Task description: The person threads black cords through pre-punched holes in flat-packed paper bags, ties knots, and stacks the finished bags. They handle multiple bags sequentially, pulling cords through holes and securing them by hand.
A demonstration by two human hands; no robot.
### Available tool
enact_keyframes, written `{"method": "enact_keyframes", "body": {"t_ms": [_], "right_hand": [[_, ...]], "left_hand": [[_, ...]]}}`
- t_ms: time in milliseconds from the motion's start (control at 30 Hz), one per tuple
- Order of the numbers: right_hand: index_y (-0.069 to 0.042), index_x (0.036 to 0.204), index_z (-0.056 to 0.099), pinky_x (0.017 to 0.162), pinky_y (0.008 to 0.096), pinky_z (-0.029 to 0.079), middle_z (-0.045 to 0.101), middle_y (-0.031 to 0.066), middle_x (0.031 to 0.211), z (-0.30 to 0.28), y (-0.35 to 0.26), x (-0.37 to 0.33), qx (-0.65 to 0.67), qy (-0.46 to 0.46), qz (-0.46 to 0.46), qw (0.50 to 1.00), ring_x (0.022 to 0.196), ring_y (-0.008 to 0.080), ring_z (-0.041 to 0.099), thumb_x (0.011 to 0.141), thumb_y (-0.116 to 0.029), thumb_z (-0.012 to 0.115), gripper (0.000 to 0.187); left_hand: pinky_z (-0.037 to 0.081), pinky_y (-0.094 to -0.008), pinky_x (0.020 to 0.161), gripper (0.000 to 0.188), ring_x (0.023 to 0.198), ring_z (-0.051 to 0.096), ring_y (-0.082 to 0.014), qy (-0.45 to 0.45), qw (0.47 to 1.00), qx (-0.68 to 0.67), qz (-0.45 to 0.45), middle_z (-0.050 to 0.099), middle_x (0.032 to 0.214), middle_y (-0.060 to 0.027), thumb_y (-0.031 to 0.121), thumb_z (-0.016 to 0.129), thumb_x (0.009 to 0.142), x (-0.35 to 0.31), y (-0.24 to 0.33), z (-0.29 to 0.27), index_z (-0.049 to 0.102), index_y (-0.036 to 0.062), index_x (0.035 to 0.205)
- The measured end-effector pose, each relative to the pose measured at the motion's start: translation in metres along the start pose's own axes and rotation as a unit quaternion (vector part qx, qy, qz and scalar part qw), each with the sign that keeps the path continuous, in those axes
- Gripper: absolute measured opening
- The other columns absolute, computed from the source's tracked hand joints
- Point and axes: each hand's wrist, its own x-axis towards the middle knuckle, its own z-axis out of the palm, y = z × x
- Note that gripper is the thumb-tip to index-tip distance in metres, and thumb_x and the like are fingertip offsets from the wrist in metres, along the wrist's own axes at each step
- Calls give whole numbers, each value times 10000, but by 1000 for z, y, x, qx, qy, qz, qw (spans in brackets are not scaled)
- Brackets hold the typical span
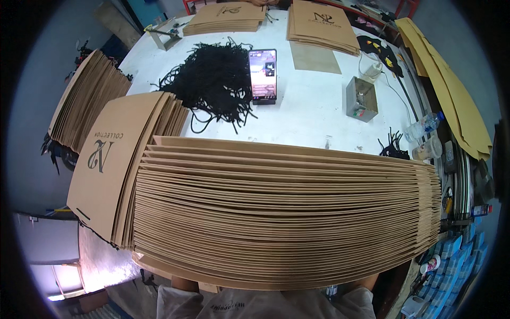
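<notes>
A thick row of flat brown paper bags [287, 212] fills the space right in front of my body, their edges stacked one behind another. Short parts of both my forearms show at the lower edge below this row. Both my hands are hidden by the bags, so what they touch cannot be seen. To the left leans another bundle of printed brown paper bags [114, 154], with a black cord at the front bag's lower edge. Beyond the row lies a big heap of black cords [212, 80] on the white table [313, 117].
A lit phone [263, 77] stands beside the cord heap. Right of it are a grey metal box [362, 99], a plastic bottle [425, 126] and a plastic cup [427, 149]. More bag stacks [321, 24] lie at the far side, where another person's hand [260, 2] shows.
</notes>
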Motion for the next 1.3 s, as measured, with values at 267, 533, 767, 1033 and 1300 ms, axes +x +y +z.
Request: {"method": "enact_keyframes", "body": {"t_ms": [267,533,767,1033,1300], "right_hand": [[53,1352,551,1015,436,467,633,171,1284,40,-39,8,-15,-11,-17,1000,1179,288,593,733,-335,845,788],[38,1340,560,1013,435,461,630,160,1269,-16,61,34,-99,-74,-48,991,1167,278,589,784,-404,840,763],[89,1251,607,886,358,529,697,148,1143,44,-80,20,-24,-33,50,998,996,231,680,819,-366,839,670],[94,1284,615,889,338,542,707,170,1178,24,38,68,-72,-52,265,960,985,229,703,899,-278,779,560],[45,1383,559,961,384,543,671,166,1277,13,45,76,34,-84,343,935,1140,288,672,952,-344,703,599]], "left_hand": [[480,-415,1038,839,1238,582,-279,-11,1000,-19,8,592,1351,-156,267,843,809,12,-6,0,426,-32,1474],[476,-414,1044,839,1249,576,-280,-59,997,-41,33,585,1362,-160,266,834,827,47,14,17,411,-32,1488],[489,-390,1041,744,1270,581,-276,-172,978,-12,-120,557,1408,-193,354,705,957,47,169,65,385,-45,1497],[523,-345,1026,650,1231,645,-249,-237,928,-58,-282,612,1387,-200,451,569,1033,104,50,77,505,-42,1451],[507,-358,1042,682,1284,615,-256,-249,936,-44,-244,612,1400,-193,526,532,1028,117,33,86,527,-2,1459]]}}
